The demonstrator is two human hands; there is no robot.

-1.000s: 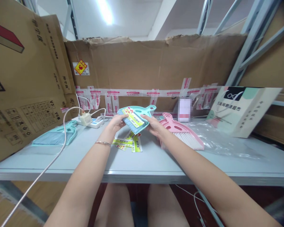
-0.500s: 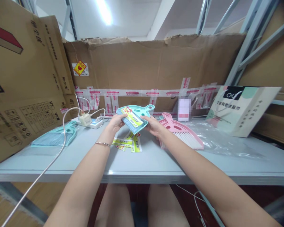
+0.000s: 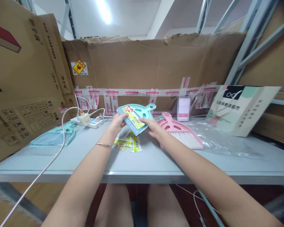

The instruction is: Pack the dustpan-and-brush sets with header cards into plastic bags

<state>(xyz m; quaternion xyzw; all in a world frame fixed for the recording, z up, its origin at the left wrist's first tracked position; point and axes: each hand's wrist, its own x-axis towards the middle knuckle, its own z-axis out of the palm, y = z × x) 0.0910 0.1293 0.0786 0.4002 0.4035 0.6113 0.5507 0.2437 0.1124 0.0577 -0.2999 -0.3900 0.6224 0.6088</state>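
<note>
Between my hands, above the table, is a teal dustpan and brush set with blue bristles, tilted with its handle up to the right. A yellow-green label card lies across its front. My left hand grips the set's left side, thumb on the card's upper end. My right hand holds the right edge, thumb at the card's right part; its other fingers are hidden behind. Below lie several similar loose label cards. Just right of my right hand is a pink dustpan and brush set with white bristles.
At the left, another teal dustpan and brush set lies beside a power strip with a white cable crossing the table. Clear plastic wrap, a paper bag and a blurred upright phone-like object are at the right. Cardboard stands behind.
The teal set has shifted and turned slightly in my hands. My right thumb has slid a little left onto the label card. The things on the table have stayed put.
</note>
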